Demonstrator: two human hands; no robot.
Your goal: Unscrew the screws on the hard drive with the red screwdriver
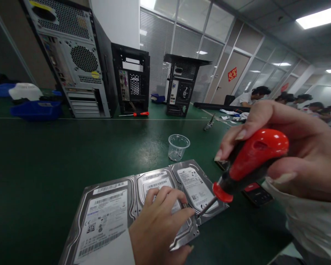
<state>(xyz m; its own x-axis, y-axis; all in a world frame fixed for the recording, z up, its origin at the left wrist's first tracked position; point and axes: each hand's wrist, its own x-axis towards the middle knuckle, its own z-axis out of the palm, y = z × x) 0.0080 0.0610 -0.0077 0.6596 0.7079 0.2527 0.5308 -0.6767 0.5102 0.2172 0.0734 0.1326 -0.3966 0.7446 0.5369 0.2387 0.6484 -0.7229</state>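
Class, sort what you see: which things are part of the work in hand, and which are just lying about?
In use: left hand pressing the middle hard drive; right hand gripping the red screwdriver.

Lying about: plastic cup, three computer towers, second screwdriver, blue trays.

Both hands were bare, no gloves, rings or watch visible. Left hand [160, 224]: white sleeve cuff ended at the wrist, plain fabric, no markings. Right hand [287, 147]: fingernails fairly long, unpainted, rounded tips. A loose white sleeve, lightly creased, covered the right forearm below the wrist.
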